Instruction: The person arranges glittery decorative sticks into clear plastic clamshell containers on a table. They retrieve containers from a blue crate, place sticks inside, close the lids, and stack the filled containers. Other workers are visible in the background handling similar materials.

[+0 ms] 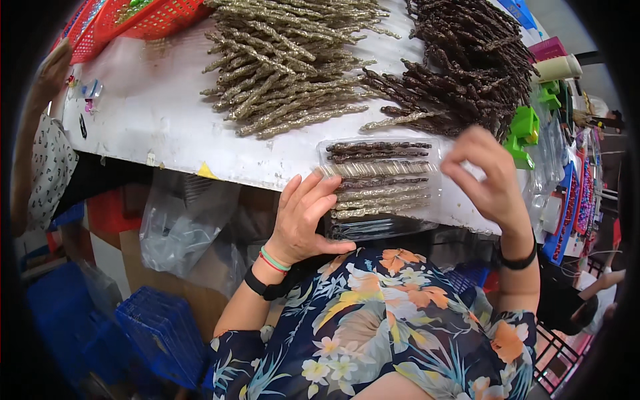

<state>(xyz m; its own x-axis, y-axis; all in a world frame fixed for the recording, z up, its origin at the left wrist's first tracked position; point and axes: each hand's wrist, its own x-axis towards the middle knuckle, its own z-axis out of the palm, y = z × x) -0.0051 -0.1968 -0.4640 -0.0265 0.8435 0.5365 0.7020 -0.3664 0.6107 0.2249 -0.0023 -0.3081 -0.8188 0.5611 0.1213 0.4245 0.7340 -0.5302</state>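
Observation:
A shallow clear plastic tray (437,193) lies at the table's near edge, with dark brown and pale gold glittery twisted sticks (383,193) laid side by side in it. A shiny clear band of short slanted pieces (380,169) crosses between them. My left hand (310,217) is open at the tray's left end, fingertips on the stick ends and thumb stretched below. Just off the tray's right end hovers my right hand (483,175), fingers curled and blurred by motion; whether it holds anything is not visible. Beneath the tray's near side sits another clear dark-looking tray (383,228).
Behind the tray lie a heap of pale gold sticks (287,67) and a heap of dark brown ones (467,73). Red baskets (153,23) stand far left, near another person's arm (47,80). Green plastic holders (523,130) line the right edge. Blue crates (160,327) sit below left.

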